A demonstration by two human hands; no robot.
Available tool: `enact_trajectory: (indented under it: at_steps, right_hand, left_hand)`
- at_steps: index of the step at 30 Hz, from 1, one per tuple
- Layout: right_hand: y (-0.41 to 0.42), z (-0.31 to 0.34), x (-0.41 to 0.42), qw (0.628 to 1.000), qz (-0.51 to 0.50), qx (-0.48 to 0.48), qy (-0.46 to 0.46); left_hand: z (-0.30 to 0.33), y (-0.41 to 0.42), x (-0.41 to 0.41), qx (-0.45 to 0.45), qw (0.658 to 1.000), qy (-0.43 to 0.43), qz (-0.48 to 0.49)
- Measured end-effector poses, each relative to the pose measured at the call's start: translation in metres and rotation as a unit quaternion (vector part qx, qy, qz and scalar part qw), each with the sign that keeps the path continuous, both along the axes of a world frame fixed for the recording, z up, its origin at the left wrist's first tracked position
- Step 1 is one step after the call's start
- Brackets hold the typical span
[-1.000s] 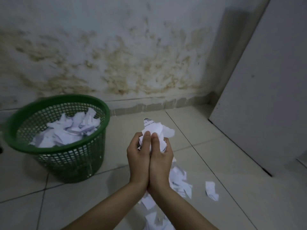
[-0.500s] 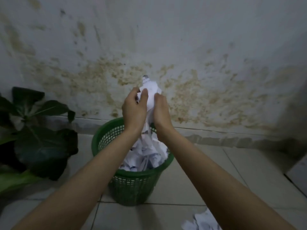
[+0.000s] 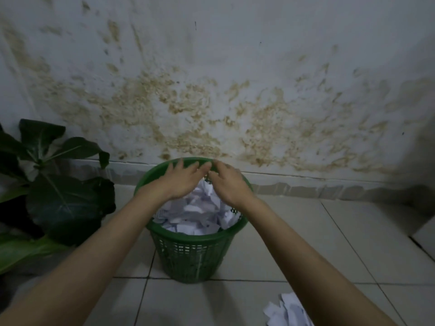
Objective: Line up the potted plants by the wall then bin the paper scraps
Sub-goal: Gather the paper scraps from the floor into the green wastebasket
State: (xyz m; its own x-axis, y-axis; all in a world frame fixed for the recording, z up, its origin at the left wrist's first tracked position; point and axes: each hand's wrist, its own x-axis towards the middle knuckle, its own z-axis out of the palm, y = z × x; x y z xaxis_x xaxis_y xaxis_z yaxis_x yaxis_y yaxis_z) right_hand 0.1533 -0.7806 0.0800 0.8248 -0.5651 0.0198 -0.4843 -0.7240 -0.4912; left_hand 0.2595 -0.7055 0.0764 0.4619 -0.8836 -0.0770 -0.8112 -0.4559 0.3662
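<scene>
A: Where is the next lot of torn white paper scraps (image 3: 288,310)?

B: On the pale tiled floor (image 3: 306,243), well back from the fingertips and off to the right side, near the right forearm. So the right hand (image 3: 227,184) looks the nearer one to reach them.

A: What do they look like?

B: A loose, ragged heap of thin white pieces, cut off by the frame edge, with no clear long axis.

A: And the hands?

B: Both hover over the round green plastic mesh bin (image 3: 190,257), fingers spread loose, holding nothing. The left hand (image 3: 180,182) is just beside the right.

A: Below the fingers?

B: Crumpled white paper in the bin (image 3: 195,215), piled close to the rim. A dark broad-leaved plant (image 3: 58,184) stands well off to the left, by the stained white wall (image 3: 211,78).
</scene>
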Motion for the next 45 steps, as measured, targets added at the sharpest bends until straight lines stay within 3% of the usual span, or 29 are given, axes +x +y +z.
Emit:
enact_trajectory:
  at_steps: [4, 6, 8, 13, 17, 23, 28, 32, 39, 42, 45]
  right_hand:
    - [0.010, -0.030, -0.005, 0.952, 0.084, -0.039, 0.291]
    - [0.016, -0.029, -0.006, 0.936, 0.103, -0.030, 0.336]
    - [0.020, -0.017, -0.004, 0.947, 0.101, -0.050, 0.302]
    - [0.022, 0.020, -0.003, 0.965, 0.083, -0.110, 0.224]
    - [0.019, 0.037, -0.027, 0.976, 0.067, -0.123, 0.165]
    - [0.009, 0.057, -0.108, 0.997, 0.007, -0.026, 0.069]
    - [-0.003, 0.030, -0.201, 0.990, -0.119, 0.070, 0.015]
    - [-0.027, -0.020, -0.283, 0.959, -0.246, 0.108, 0.093]
    - [-0.052, -0.115, -0.388, 0.861, -0.431, 0.183, 0.199]
    - [-0.044, -0.154, -0.396, 0.818, -0.463, 0.214, 0.266]
    - [-0.021, -0.181, -0.374, 0.802, -0.431, 0.234, 0.342]
  left_hand:
    - [-0.047, 0.006, -0.005, 0.251, 0.966, -0.030, -0.055]
    - [-0.050, 0.014, -0.012, 0.302, 0.952, -0.001, -0.046]
    - [-0.035, 0.016, -0.017, 0.296, 0.954, 0.021, -0.044]
    - [0.006, 0.007, -0.029, 0.256, 0.962, -0.078, -0.053]
    - [0.030, 0.003, -0.055, 0.235, 0.967, -0.088, -0.052]
    - [0.038, -0.007, -0.111, 0.154, 0.975, -0.105, -0.124]
    - [0.025, -0.024, -0.165, 0.044, 0.962, -0.167, -0.214]
    - [-0.010, -0.045, -0.204, -0.005, 0.951, -0.112, -0.288]
    - [-0.122, -0.083, -0.236, 0.132, 0.919, -0.019, -0.371]
    - [-0.168, -0.084, -0.233, 0.177, 0.926, -0.002, -0.334]
    - [-0.202, -0.074, -0.231, 0.195, 0.925, 0.019, -0.327]
